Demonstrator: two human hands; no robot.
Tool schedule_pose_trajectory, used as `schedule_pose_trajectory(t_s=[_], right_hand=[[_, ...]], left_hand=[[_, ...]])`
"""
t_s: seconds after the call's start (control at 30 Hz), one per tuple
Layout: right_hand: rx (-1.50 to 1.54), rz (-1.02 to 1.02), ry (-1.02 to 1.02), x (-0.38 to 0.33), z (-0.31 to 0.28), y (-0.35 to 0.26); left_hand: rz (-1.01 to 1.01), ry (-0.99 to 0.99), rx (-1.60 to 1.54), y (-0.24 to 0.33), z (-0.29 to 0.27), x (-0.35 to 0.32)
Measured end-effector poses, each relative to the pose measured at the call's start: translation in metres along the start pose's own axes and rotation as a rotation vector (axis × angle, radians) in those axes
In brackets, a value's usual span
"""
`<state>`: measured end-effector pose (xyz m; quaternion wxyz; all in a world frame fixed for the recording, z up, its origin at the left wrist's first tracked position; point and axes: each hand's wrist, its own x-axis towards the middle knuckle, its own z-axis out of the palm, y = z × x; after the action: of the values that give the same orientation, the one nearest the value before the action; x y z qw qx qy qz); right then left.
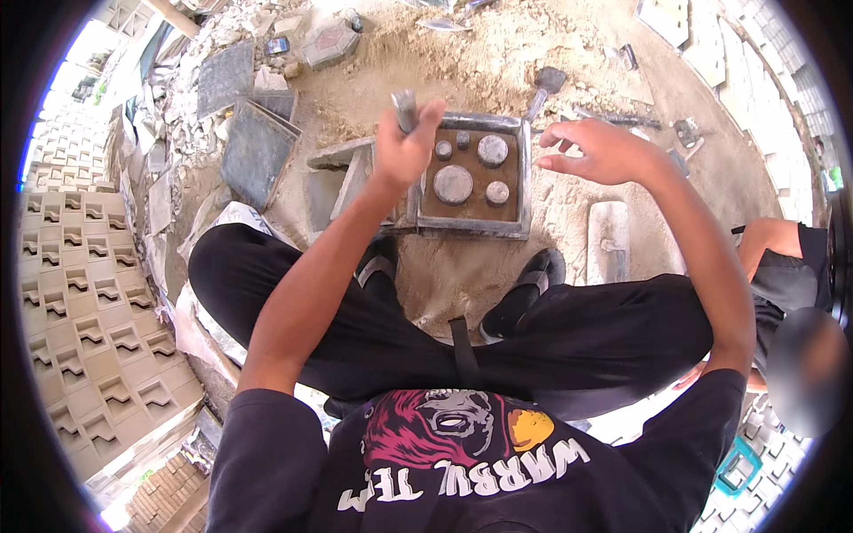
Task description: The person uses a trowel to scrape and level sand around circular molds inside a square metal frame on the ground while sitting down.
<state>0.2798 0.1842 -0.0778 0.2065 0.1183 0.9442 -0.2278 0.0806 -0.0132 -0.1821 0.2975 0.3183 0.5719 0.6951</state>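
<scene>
One square grey frame (525,178) lies between my hands, right of the left fingers, left of the right ones. My right hand (591,151) is empty, fingers apart. I judge the left hand (409,147) nearer the five round grey blocks (453,185) inside; its fingers clamp a stubby grey cylinder (404,108), long axis jutting forward.

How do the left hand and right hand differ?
The left hand is closed around a grey cylinder; the right hand is open and looks empty. In view, the left hand overlaps the frame's left side, while the right hand is off its right side. Both are bare.
</scene>
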Motion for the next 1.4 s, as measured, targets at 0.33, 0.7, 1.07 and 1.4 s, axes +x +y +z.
schedule_pose_trajectory(t_s=[0.33,0.7,1.07,1.4], right_hand=[[-0.084,-0.028,-0.038,0.011,0.005,0.01],[-0.14,0.038,-0.078,0.013,0.006,0.009],[-0.21,0.054,-0.044,0.007,0.005,0.008],[-0.115,0.015,-0.046,-0.005,0.002,0.0]], left_hand=[[0.039,0.035,0.161,-0.035,-0.002,-0.017],[0.064,-0.083,0.178,-0.041,-0.004,-0.024],[-0.036,-0.055,0.088,-0.045,-0.016,-0.039],[0.021,-0.059,0.068,-0.061,-0.034,-0.047]])
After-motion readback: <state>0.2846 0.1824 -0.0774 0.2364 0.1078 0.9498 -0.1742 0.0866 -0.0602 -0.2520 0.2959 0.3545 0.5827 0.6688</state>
